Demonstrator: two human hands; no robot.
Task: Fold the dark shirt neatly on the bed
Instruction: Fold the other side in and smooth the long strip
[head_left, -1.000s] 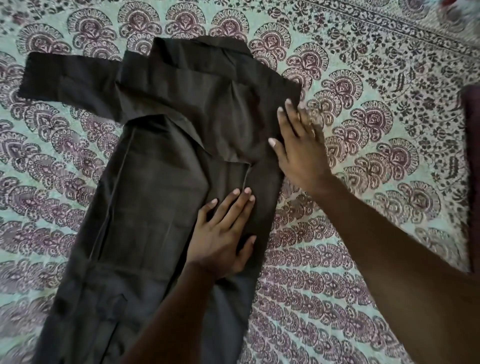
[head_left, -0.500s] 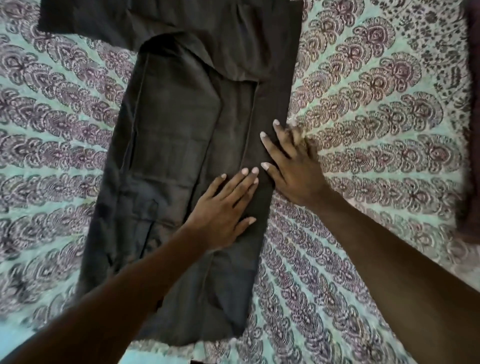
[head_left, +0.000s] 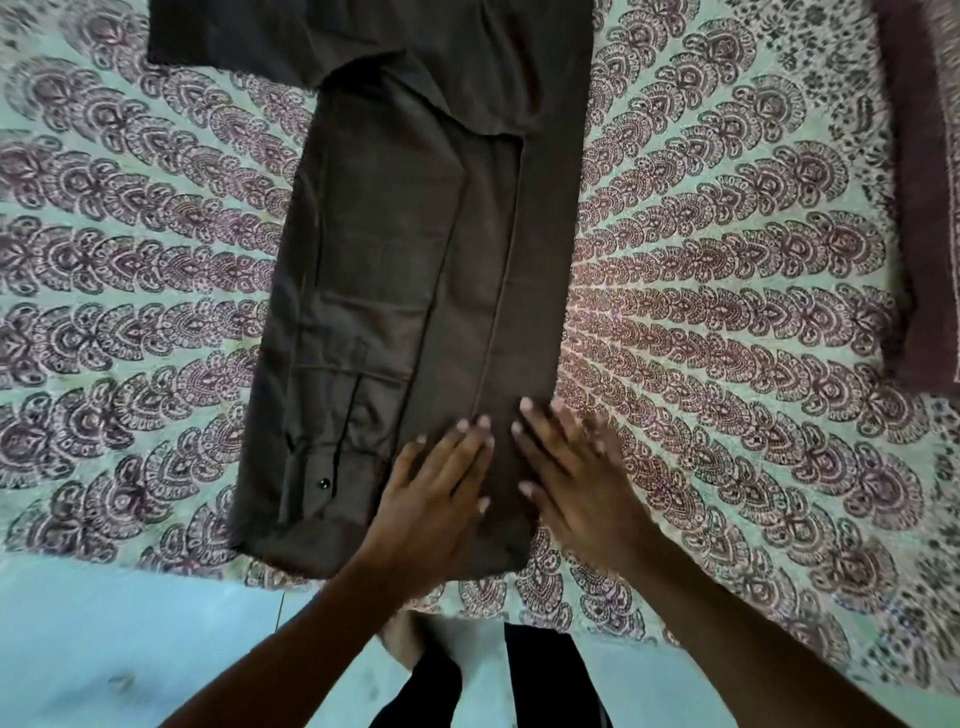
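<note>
Both flat, fingers straight and gripping nothing, the left hand (head_left: 434, 499) and right hand (head_left: 576, 478) press the shirt (head_left: 415, 291); smoothing evenly probably keeps its blurred fold crisp.

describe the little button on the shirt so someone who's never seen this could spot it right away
Start at the dark shirt spread on the patterned bedsheet. Follow its left side down toward the hem, left of the left hand. The button is a small round shiny dot, the only glinting spot on the matte cloth.

Paisley-printed bedspread (head_left: 727, 291), pale blue floor (head_left: 130, 639), perhaps a maroon cushion (head_left: 924, 208)
</note>
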